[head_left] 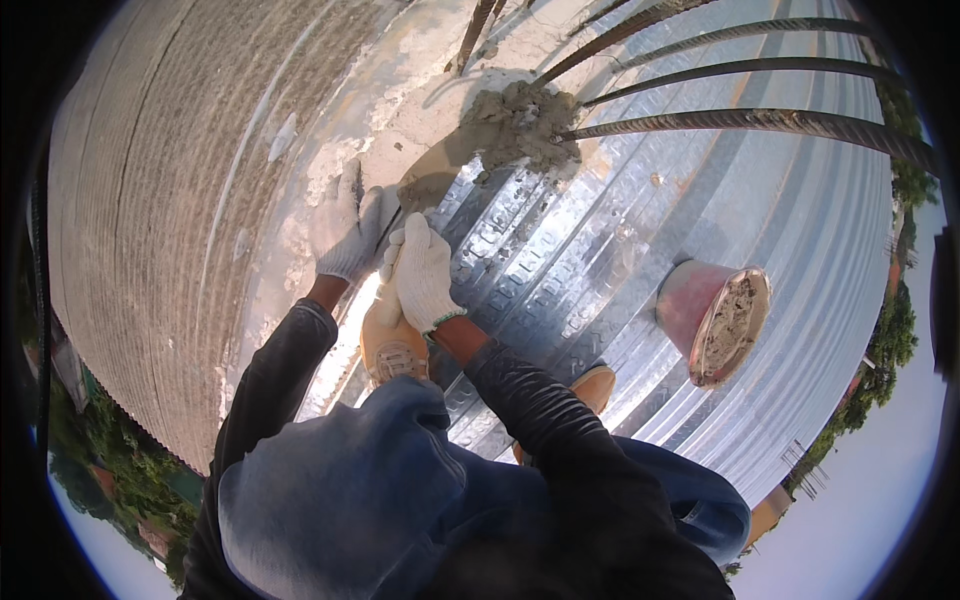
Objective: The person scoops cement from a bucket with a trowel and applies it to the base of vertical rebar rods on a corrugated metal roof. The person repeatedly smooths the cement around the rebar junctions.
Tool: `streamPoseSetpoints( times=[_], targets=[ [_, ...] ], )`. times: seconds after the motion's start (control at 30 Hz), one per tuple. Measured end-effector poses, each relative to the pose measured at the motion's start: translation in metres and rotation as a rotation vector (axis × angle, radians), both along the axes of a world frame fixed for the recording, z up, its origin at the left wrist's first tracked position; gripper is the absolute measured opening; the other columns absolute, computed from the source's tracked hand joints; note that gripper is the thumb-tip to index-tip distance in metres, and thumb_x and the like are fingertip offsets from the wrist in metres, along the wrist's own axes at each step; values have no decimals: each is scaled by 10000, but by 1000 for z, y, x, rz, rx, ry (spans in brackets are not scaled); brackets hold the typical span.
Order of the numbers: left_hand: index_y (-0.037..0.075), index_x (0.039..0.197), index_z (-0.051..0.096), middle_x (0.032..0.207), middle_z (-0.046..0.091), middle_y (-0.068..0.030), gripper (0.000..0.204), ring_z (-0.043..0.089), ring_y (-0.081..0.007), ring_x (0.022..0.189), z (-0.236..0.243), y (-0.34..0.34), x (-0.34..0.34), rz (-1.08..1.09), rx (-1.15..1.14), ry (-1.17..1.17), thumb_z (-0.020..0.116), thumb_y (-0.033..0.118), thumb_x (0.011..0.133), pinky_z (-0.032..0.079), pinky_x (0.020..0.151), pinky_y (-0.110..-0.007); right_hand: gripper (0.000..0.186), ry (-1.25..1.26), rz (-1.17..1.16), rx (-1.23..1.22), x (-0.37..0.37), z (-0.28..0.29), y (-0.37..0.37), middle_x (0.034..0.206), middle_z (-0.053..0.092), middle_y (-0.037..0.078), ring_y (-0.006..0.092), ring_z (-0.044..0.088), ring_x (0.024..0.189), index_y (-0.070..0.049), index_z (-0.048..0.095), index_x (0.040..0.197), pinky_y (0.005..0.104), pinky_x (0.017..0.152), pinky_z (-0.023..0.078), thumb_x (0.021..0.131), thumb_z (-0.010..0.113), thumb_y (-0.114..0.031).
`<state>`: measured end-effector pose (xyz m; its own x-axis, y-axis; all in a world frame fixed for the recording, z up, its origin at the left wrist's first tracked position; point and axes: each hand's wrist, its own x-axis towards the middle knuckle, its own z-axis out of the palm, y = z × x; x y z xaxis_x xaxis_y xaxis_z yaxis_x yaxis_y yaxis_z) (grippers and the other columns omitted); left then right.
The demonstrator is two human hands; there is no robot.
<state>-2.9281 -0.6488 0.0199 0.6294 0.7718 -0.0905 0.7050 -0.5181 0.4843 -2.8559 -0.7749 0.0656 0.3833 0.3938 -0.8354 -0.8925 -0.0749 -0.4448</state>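
Nearest are the person's blue jeans (330, 490), then dark sleeves reaching forward and a tan lace-up shoe (395, 352) just behind the right hand. The left hand (345, 228), in a pale knit glove, lies with fingers extended and thumb apart on the concrete edge (395, 125), apparently holding nothing. The right hand (425, 272), gloved alike with a green cuff edge, is closed, seemingly around the handle of a trowel (430, 185); the grip itself is hidden, and what looks like its mortar-smeared blade points ahead.

Just beyond the blade, ahead of both hands and slightly right, wet grey mortar (520, 125) sits heaped where the concrete meets the embossed metal decking (600, 265), about the feet of ribbed reinforcing bars (740, 122). To the right of the right hand, well apart, a reddish bucket (688, 305) holds more mortar; the fisheye bend leaves its tilt uncertain. Left of the left hand runs a finely ribbed grey-brown surface (150, 210). Trees (870, 370) lie farthest off.

The step in hand seems to be spreading and pressing mortar along that joint; the next move would call for a low blade angle and steady strokes around the bars. No brand, label or writing is legible; the decking's raised marks read as pattern.
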Motion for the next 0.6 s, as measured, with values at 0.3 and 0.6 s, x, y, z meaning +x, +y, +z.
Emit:
streamPoseSetpoints(
  times=[0.3,0.6],
  targets=[
    [55,1683,569,1382,732,-301,675,760,-499,1190,3,1,4,12,-51,53,651,426,1126,596,1012,-585,486,-34,109,-48,-11,7,-10,776,628,41,178,602,552,-59,637,1029,366,522,511,1219,593,-504],
    [63,1669,587,1328,746,-307,664,753,-502,1189,15,1,8,27,-70,13,662,431,1121,594,1012,-591,475,-223,251,-47,61,53,-34,800,633,45,155,638,629,-51,647,1046,351,543,525,1210,583,-491]
  ],
)
